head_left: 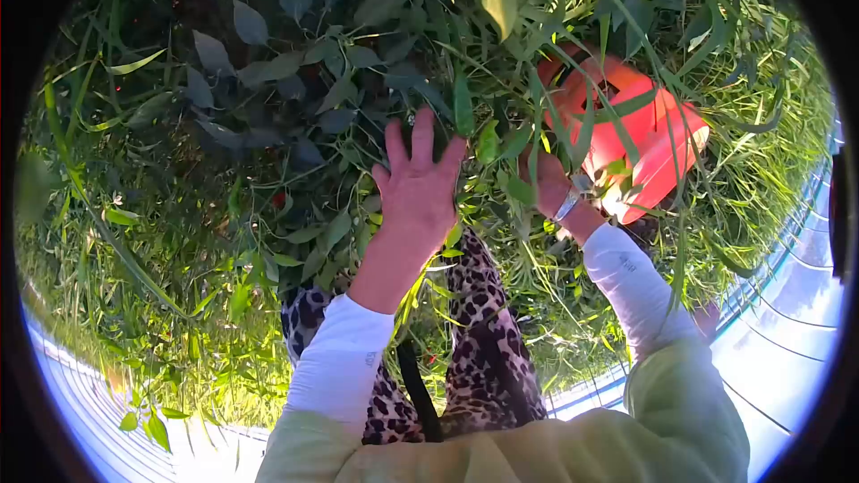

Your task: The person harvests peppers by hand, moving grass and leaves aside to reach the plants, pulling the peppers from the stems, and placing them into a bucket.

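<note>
L hand (pixel 416 183) is open, fingers spread, back to cam, pressed flat into the leafy plant (pixel 304 107) just ahead of the leopard-print legs (pixel 483 340). R hand (pixel 548 181) is mostly buried in the foliage; only a bit of it & a wrist band (pixel 570 204) show, so can't tell if it grips anything. Just beyond it sits an orange container (pixel 649 139) in the grass (pixel 134 241), opening screened by blades, contents not visible. Small red speck (pixel 279 199) among the leaves, too small to ID.
</note>
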`<state>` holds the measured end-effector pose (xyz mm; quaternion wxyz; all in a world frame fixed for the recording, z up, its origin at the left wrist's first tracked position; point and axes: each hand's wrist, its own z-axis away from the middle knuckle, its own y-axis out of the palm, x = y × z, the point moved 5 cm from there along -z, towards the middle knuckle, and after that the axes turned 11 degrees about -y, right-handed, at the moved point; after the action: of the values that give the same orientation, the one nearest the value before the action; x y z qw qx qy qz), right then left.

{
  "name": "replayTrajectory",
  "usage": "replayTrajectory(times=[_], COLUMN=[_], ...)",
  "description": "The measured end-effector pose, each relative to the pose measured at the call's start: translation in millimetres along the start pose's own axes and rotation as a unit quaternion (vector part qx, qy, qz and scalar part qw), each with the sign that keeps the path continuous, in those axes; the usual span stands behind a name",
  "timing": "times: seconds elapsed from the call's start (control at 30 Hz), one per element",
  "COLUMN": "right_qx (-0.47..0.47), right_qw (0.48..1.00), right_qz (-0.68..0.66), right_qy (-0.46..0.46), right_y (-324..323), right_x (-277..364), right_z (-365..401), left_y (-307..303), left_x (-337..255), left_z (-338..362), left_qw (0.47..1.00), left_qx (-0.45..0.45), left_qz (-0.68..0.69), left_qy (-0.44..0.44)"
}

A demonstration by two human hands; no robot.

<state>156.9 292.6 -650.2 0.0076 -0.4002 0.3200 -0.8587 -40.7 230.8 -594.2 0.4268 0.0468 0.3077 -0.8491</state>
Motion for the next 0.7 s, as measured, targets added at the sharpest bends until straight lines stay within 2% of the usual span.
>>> replayTrajectory(times=[0.07,0.1,0.13,0.2,0.27,0.3,0.33,0.37,0.4,0.43,0.47,0.5,0.57,0.6,0.67,0.7], right_qx=[0.139,0.139,0.065,-0.081,-0.150,-0.097,-0.061,-0.040,0.030,0.099,0.150,0.149,0.293,0.294,0.269,0.271], right_qw=[0.981,0.981,0.971,0.911,0.856,0.948,0.969,0.972,0.956,0.917,0.898,0.898,0.894,0.894,0.921,0.921], right_qz=[-0.129,-0.130,-0.224,-0.401,-0.491,-0.293,-0.185,-0.077,0.045,0.167,0.185,0.185,0.232,0.234,0.233,0.233], right_qy=[0.035,0.039,0.047,0.057,0.059,-0.081,-0.149,-0.220,-0.288,-0.348,-0.370,-0.369,-0.247,-0.245,-0.158,-0.154], right_y=[23.3,20.1,7.4,-24.0,-47.2,-63.6,-62.4,-61.1,-49.4,-37.7,-22.8,-24.2,-16.1,-14.1,-15.2,-17.7], right_x=[4.7,1.6,0.6,-4.1,14.7,50.6,67.2,83.6,94.0,99.0,86.2,90.6,82.9,84.8,80.9,83.7], right_z=[21.7,20.6,6.7,-29.9,-58.4,-79.9,-90.7,-100.3,-103.6,-104.7,-101.0,-100.4,-91.7,-87.9,-78.5,-68.7], left_y=[6.2,8.7,9.5,12.4,14.0,15.3,17.5,19.1,13.7,10.0,7.7,7.3,11.7,13.0,16.0,16.4], left_x=[-1.4,-3.1,-3.1,-1.9,-1.6,0.9,1.5,0.5,-3.1,-5.4,-6.9,-7.4,-5.3,-4.9,-4.5,-4.8], left_z=[0.6,1.1,1.1,-1.1,-0.7,-1.8,-2.8,-3.2,-2.8,-2.8,-3.6,-4.3,-3.3,-3.9,-4.5,-3.7], left_qw=[0.999,0.999,0.999,0.999,0.999,0.999,0.999,0.999,0.998,0.998,0.998,0.998,0.998,0.999,0.999,0.998], left_qx=[0.020,0.024,0.023,0.020,-0.007,-0.010,-0.013,-0.015,0.021,0.021,0.024,0.028,0.022,0.013,0.004,-0.006], left_qz=[-0.024,-0.025,-0.036,-0.048,-0.045,-0.051,-0.049,-0.046,-0.055,-0.056,-0.051,-0.045,-0.047,-0.048,-0.050,-0.055], left_qy=[-0.009,-0.007,-0.006,-0.008,0.010,0.005,0.006,0.007,-0.016,-0.019,-0.025,-0.030,-0.024,-0.019,-0.009,-0.002])
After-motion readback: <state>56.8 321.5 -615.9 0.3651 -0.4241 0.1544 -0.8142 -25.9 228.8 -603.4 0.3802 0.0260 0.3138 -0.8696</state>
